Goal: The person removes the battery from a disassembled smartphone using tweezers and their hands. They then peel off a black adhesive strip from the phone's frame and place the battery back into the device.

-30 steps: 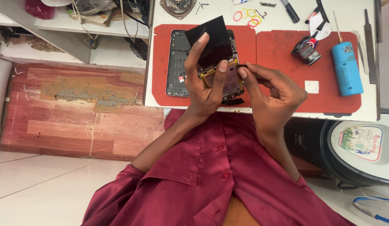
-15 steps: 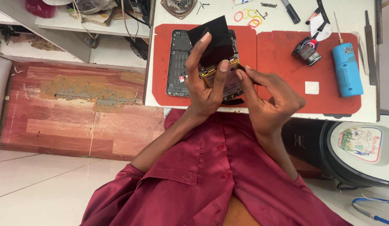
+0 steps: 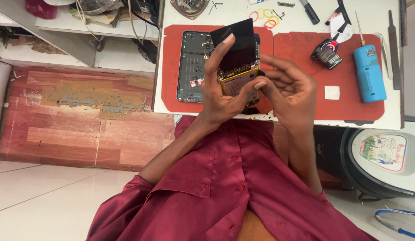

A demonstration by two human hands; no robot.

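Now your left hand (image 3: 218,91) still grips the opened phone (image 3: 238,80) above the red mat (image 3: 301,58), its black film (image 3: 234,44) lifted upright, but your right hand (image 3: 285,87) has shifted: fingers half-curled, tips at the phone's right edge, apparently pinching nothing, so peeling seems paused. The back cover (image 3: 192,67) lies behind.

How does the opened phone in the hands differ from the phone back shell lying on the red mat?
The opened phone is held up by the left hand, with the right hand touching its edge; the back shell lies flat on the red mat, untouched. The phone shows a yellowish battery and a black sheet; the shell is dark grey. Both are rectangular.
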